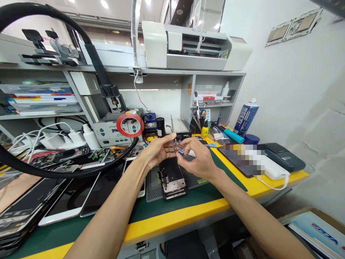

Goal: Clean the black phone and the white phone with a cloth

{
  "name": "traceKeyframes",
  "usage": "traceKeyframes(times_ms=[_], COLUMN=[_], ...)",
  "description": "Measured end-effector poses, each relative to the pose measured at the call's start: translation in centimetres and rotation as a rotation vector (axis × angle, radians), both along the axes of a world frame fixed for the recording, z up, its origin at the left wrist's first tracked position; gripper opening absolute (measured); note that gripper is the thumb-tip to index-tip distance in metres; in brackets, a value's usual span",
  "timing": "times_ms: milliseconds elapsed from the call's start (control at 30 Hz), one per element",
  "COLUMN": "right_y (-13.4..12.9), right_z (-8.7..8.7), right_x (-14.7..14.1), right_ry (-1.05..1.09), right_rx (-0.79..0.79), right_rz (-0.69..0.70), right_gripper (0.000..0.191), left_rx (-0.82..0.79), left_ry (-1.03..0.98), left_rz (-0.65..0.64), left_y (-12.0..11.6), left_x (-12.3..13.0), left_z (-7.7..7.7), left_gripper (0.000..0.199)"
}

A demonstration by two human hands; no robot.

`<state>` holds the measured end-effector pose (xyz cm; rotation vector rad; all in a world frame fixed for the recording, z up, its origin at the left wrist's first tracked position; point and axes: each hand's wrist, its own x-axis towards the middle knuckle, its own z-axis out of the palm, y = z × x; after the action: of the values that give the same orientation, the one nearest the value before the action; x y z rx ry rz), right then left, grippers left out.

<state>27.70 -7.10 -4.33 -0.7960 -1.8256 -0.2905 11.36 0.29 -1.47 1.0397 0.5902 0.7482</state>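
My left hand (pixel 159 150) is raised above the mat, its thumb and fingers around a small clear plastic piece (pixel 181 145). Close on its right, my right hand (pixel 196 156) has thumb and index finger curled together at the same piece. What exactly the fingertips pinch is too small to tell. Below both hands an opened black phone screen assembly (pixel 174 180) lies on a grey perforated mat (pixel 196 181), its metal lower end toward me.
Several phones and tablets (pixel 70 196) cover the left side. A black hose (pixel 54 174) arcs there, near a red tape roll (pixel 130 124). Behind stand a yellow bottle (pixel 205 130) and pen holder. A dark tablet (pixel 235 160), white device and blue can (pixel 246 117) are right.
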Motion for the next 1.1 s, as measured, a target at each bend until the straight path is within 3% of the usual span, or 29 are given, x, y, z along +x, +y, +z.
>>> traceKeyframes(times_ms=[667, 1100], right_y=[0.06, -0.27], right_z=[-0.10, 0.02], right_x=[0.04, -0.32], right_ry=[-0.023, -0.053], right_rx=[0.016, 0.143], right_rz=[0.008, -0.038], right_gripper=[0.027, 0.028], left_rx=[0.014, 0.041], left_ry=[-0.070, -0.168], left_rz=[0.002, 0.005], left_y=[0.03, -0.28], left_x=[-0.07, -0.01], left_z=[-0.24, -0.13], left_gripper=[0.019, 0.016])
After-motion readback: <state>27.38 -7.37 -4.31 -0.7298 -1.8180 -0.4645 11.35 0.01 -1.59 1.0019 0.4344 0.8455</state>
